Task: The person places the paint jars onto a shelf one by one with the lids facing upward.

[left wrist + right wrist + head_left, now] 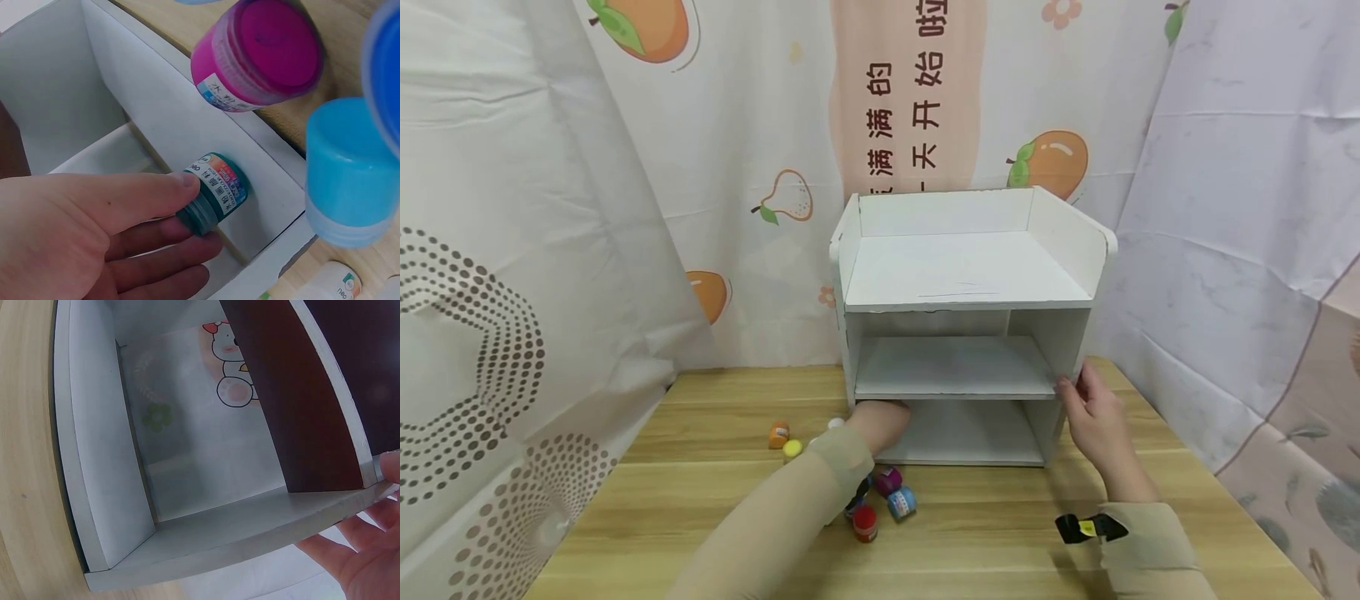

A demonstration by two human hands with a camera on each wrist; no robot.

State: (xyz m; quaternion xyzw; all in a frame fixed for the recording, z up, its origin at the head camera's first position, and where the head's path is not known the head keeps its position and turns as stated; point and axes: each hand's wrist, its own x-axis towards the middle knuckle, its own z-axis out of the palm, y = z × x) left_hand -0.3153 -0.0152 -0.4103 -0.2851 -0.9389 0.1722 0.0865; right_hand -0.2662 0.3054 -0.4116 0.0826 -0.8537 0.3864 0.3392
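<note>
Straight ahead of me it's a white curtain (760, 100), with a big orange fruit (655, 25) up top, a pear outline (792, 196) below, and dark lettering (928, 71) running down a pink band (964, 125)! Over on my left, brown dots (520, 333) pattern the cloth; on my right, another drape (1232, 192). Beneath me, a wood-grained tabletop (992, 533). And there, a printed cartoon animal (234, 347)!

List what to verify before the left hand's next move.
1. Left hand holding the teal jar: ok, gripped.
2. Teal jar inside the lower compartment: ok.
3. Teal jar's weight resting on the compartment floor: cannot tell.
4. Right hand on the white shelf: ok, gripping its side edge.
5. All jars shelved: not ok, the red jar and orange jar are on the table.
</note>
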